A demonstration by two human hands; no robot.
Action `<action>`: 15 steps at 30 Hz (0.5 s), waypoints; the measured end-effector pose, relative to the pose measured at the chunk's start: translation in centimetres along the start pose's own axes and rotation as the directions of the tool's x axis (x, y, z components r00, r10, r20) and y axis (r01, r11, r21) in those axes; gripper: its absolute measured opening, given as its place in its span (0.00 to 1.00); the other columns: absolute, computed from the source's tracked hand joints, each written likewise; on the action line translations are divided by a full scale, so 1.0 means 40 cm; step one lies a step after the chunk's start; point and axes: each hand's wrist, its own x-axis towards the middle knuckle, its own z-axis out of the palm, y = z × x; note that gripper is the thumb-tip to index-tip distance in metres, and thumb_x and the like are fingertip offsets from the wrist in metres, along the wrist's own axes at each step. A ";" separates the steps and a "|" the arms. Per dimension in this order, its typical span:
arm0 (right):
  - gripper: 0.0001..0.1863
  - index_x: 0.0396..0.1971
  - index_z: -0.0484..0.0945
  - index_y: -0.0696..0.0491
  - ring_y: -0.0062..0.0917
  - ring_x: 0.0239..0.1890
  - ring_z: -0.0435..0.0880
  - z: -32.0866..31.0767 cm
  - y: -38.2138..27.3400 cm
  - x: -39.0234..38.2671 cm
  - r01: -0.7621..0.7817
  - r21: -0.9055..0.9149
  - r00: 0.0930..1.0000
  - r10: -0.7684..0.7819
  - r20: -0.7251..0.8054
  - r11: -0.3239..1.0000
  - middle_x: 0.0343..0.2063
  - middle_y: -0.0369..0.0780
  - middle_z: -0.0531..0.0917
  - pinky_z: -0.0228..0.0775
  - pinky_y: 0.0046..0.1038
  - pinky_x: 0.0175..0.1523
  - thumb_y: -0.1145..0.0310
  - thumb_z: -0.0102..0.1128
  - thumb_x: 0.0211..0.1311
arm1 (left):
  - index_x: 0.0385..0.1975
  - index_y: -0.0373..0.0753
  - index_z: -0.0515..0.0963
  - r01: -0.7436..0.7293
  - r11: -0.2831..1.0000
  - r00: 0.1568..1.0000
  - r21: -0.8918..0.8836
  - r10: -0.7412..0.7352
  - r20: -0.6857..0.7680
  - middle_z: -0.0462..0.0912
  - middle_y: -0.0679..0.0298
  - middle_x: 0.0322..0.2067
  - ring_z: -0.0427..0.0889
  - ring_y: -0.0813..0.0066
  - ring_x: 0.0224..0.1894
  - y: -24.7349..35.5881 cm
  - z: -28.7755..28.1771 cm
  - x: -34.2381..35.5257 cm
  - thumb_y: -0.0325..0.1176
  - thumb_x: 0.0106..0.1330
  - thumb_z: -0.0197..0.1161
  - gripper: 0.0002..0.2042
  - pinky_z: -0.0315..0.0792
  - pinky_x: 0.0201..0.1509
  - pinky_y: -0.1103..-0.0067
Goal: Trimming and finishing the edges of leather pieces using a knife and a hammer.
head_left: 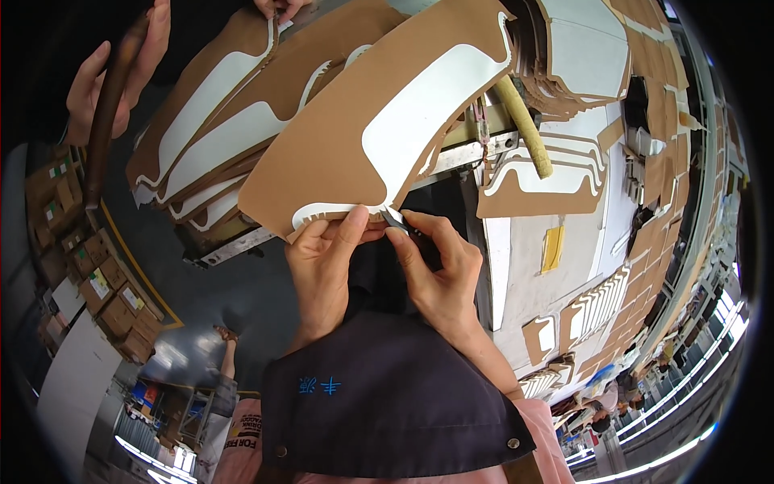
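Note:
A large brown leather-like panel (322, 145) with a white shaped backing piece (431, 97) spans the middle, its lower edge towards me. My left hand (326, 262) pinches that edge between thumb and fingers, beside a row of small notches. Closed in my right hand (439, 266) is a small dark tool with a pointed metal tip (393, 218). Its tip touches or nearly touches the panel edge, close to my left fingertips. The rest of the tool is hidden by my fingers, so its exact kind does not show.
Similar brown and white panels (218, 137) lie stacked at far left. Another person's hands (282, 8) reach in at the top; a further hand (133, 73) holds a brown strip (109, 121). A yellow handle (528, 129) and more cut pieces (540, 173) lie right.

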 end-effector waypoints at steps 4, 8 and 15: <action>0.09 0.36 0.79 0.61 0.30 0.27 0.86 -0.002 -0.008 0.003 -0.059 0.031 0.998 0.058 0.029 0.998 0.26 0.46 0.84 0.74 0.25 0.31 0.74 0.68 0.59 | 0.42 0.27 0.80 -0.017 0.998 1.000 -0.062 0.017 0.000 0.85 0.55 0.37 0.86 0.68 0.39 -0.001 0.000 0.000 0.26 0.70 0.60 0.08 0.82 0.46 0.74; 0.09 0.36 0.80 0.61 0.30 0.28 0.86 -0.005 -0.007 0.007 -0.114 0.069 0.992 0.110 0.060 0.991 0.27 0.46 0.84 0.74 0.25 0.32 0.74 0.68 0.59 | 0.41 0.25 0.80 -0.014 0.995 1.000 -0.100 0.013 -0.013 0.85 0.53 0.36 0.86 0.68 0.38 -0.007 0.000 0.000 0.26 0.70 0.61 0.09 0.82 0.47 0.74; 0.08 0.35 0.80 0.61 0.29 0.28 0.86 -0.007 0.006 0.009 -0.100 0.125 0.993 0.092 0.071 0.987 0.28 0.46 0.85 0.73 0.24 0.32 0.74 0.68 0.60 | 0.42 0.26 0.80 -0.040 0.998 0.999 -0.044 0.039 -0.026 0.86 0.53 0.36 0.86 0.69 0.38 -0.007 0.002 -0.001 0.27 0.69 0.61 0.09 0.82 0.47 0.74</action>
